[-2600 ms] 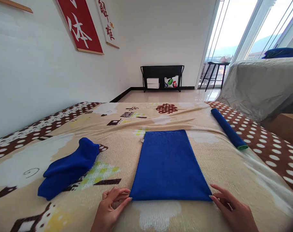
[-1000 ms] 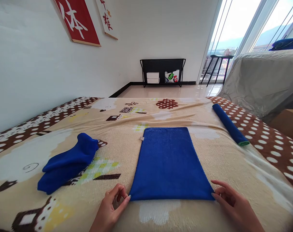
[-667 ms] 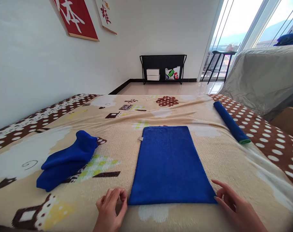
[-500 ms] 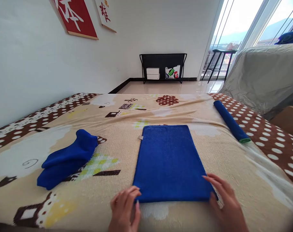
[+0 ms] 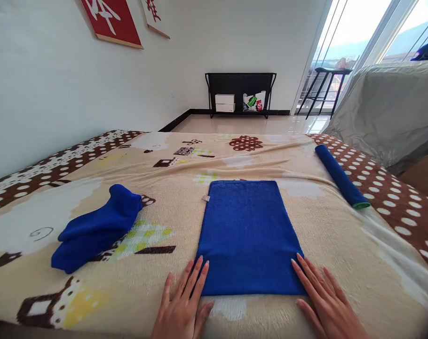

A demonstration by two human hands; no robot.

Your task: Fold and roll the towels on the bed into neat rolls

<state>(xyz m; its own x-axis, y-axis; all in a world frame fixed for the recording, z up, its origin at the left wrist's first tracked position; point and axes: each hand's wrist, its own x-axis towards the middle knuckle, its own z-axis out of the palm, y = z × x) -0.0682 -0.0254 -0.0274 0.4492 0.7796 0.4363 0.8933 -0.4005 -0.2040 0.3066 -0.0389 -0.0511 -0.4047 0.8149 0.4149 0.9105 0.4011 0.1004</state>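
Note:
A blue cloth (image 5: 249,235) lies flat as a rectangle on the patterned blanket (image 5: 341,254), with a small white tag at its left edge. My left hand (image 5: 182,301) rests palm down at the cloth's near left corner, fingers spread, fingertips on its edge. At the near right corner lies my right hand (image 5: 327,296), also flat with fingers apart and tips touching the cloth. A crumpled blue cloth (image 5: 97,228) is to the left. On the right side is a rolled blue cloth (image 5: 341,176) with a green end.
Beyond the bed, a black rack (image 5: 240,87) holds white boxes and a printed bag. A black stool (image 5: 327,89) stands by the window. At the right are a plastic-covered piece of furniture (image 5: 397,108) and a cardboard box (image 5: 424,176).
Both hands have gone from curled fingers at the cloth's near corners to flat, spread fingers on its sides. The camera view has shifted slightly.

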